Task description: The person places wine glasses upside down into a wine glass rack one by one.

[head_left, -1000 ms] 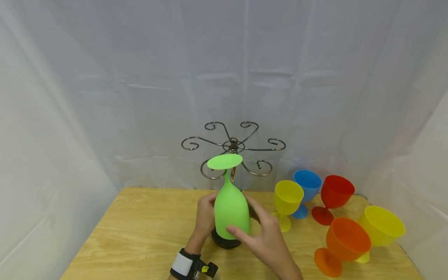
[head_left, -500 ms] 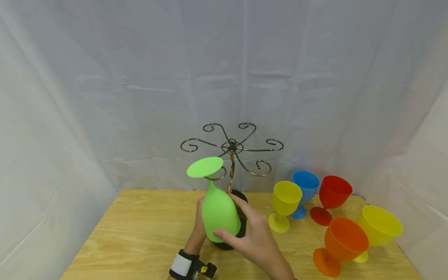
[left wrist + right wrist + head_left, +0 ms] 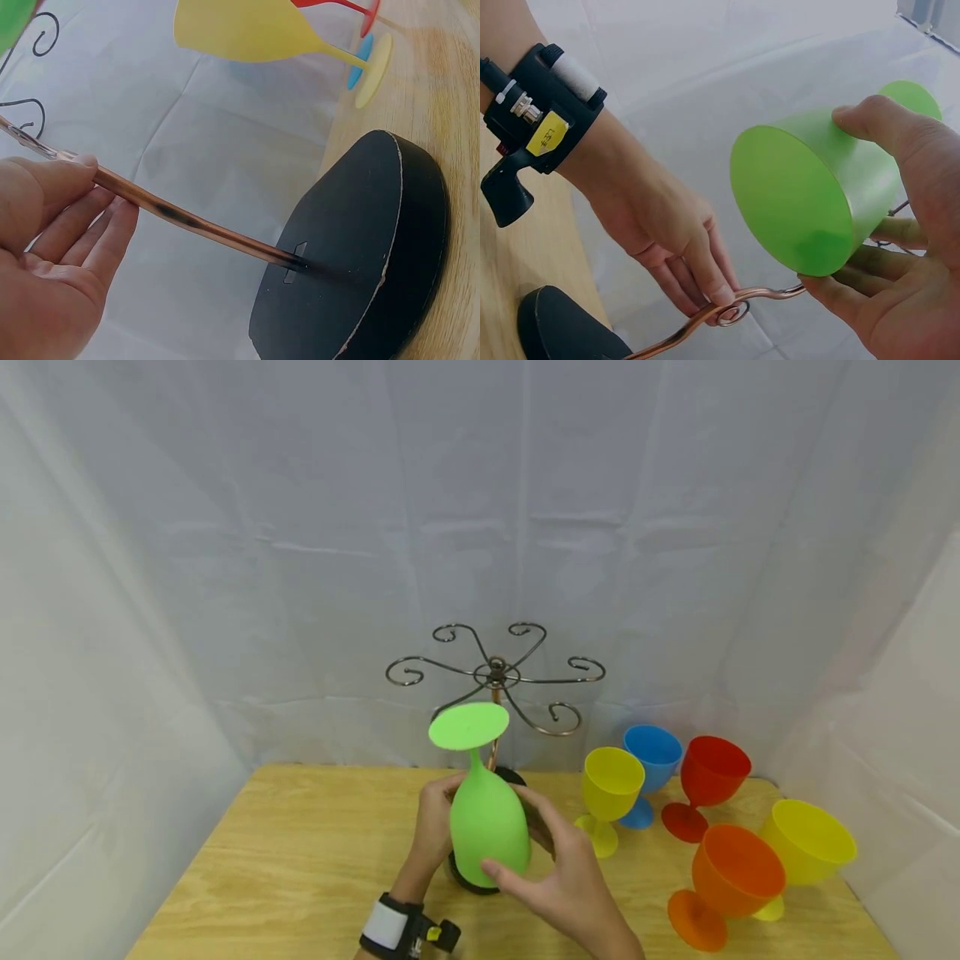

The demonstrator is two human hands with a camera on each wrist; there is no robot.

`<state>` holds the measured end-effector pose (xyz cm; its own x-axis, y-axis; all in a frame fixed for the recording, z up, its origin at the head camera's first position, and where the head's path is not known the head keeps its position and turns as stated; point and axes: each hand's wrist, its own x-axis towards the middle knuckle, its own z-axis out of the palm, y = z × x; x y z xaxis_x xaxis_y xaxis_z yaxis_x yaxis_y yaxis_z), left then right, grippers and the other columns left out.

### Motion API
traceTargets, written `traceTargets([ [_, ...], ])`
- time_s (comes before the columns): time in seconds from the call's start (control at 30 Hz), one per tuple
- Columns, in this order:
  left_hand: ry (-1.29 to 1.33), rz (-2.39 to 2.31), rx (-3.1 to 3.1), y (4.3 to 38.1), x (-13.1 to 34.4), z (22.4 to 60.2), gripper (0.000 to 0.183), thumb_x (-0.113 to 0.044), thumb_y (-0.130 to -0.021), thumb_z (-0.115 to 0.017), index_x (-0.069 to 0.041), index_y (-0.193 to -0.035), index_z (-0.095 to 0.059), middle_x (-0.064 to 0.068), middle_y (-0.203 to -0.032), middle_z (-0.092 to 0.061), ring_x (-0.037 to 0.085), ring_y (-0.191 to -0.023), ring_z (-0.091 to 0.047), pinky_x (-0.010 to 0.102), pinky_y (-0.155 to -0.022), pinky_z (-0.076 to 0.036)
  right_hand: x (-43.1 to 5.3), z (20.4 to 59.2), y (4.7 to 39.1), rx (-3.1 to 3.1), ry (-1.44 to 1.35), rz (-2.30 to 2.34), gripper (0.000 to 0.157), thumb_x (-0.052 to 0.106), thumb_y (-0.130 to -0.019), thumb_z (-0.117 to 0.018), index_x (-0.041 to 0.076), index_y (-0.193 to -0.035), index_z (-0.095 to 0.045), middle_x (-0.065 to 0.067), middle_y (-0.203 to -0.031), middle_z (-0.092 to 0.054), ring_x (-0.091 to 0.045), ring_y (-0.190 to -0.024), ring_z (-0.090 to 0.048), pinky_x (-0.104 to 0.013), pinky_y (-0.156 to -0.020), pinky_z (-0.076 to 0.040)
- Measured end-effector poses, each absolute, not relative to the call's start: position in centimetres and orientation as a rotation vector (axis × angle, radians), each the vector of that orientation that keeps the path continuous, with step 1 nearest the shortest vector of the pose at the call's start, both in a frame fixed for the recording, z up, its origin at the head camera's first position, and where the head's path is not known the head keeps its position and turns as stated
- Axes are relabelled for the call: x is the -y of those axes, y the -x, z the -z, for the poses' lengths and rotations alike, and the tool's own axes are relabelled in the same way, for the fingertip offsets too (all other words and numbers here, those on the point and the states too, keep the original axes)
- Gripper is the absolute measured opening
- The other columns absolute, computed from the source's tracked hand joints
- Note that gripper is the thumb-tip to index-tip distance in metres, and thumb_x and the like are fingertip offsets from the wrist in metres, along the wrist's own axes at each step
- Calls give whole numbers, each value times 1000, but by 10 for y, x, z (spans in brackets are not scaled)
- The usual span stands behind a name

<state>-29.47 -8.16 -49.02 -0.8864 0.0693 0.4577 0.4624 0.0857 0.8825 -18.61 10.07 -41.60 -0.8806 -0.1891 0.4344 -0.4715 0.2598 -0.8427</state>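
A green plastic goblet (image 3: pixel 489 827) hangs upside down in my right hand (image 3: pixel 577 881), its foot up and tilted towards me. Thumb and fingers grip the bowl from opposite sides, and the right wrist view looks into its open mouth. Behind the goblet is a wire stand with curled arms (image 3: pixel 551 680). My left hand (image 3: pixel 64 247) pinches the stand's copper post (image 3: pixel 191 220) between thumb and fingers, above its black base (image 3: pixel 337 217). The goblet's foot overlaps a front arm in the head view; whether they touch, I cannot tell.
To the right on the wooden table (image 3: pixel 315 860) stand more goblets: yellow (image 3: pixel 613 783), blue (image 3: pixel 652 757), red (image 3: pixel 714 770), orange (image 3: pixel 737 870) and a second yellow (image 3: pixel 810 842). White cloth (image 3: pixel 315 568) hangs behind and at both sides.
My right hand swung the green goblet left, its foot leaning left, then brought it partly back to the right and more upright. The left hand stays at the post.
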Motion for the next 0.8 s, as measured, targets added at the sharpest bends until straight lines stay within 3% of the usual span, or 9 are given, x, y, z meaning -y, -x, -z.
traceTargets([
  [0.2,540,1867,2036,294,80,492,21,3,-87,-78,2,-108,-77,13,-103,-77,20,-94,-74,32,-83,-61,-98,424,193,2242,-529,-1663,77,31,-81,-90,20,-147,-52,-2,-144,-57,-22,-124,-63,-33,-101,-52],
  [0.43,475,1803,2086,296,81,492,11,3,-89,-76,1,-100,-78,12,-94,-77,20,-85,-73,29,-77,-60,-94,427,202,2211,-545,-1666,82,33,-80,-90,21,-149,-48,-2,-147,-54,-22,-127,-60,-33,-103,-50],
  [0.6,521,1780,2057,297,82,492,8,1,-92,-72,1,-97,-78,12,-91,-76,14,-82,-71,27,-74,-60,-95,428,203,2206,-580,-1667,87,32,-80,-90,20,-152,-45,-3,-147,-54,-22,-129,-59,-32,-104,-49],
  [0.8,703,1678,1903,296,84,495,12,12,-92,-61,3,-94,-68,14,-83,-71,6,-77,-66,27,-67,-58,-99,426,199,2236,-593,-1659,88,26,-81,-89,26,-154,-41,-4,-144,-57,-21,-134,-55,-33,-109,-45],
])
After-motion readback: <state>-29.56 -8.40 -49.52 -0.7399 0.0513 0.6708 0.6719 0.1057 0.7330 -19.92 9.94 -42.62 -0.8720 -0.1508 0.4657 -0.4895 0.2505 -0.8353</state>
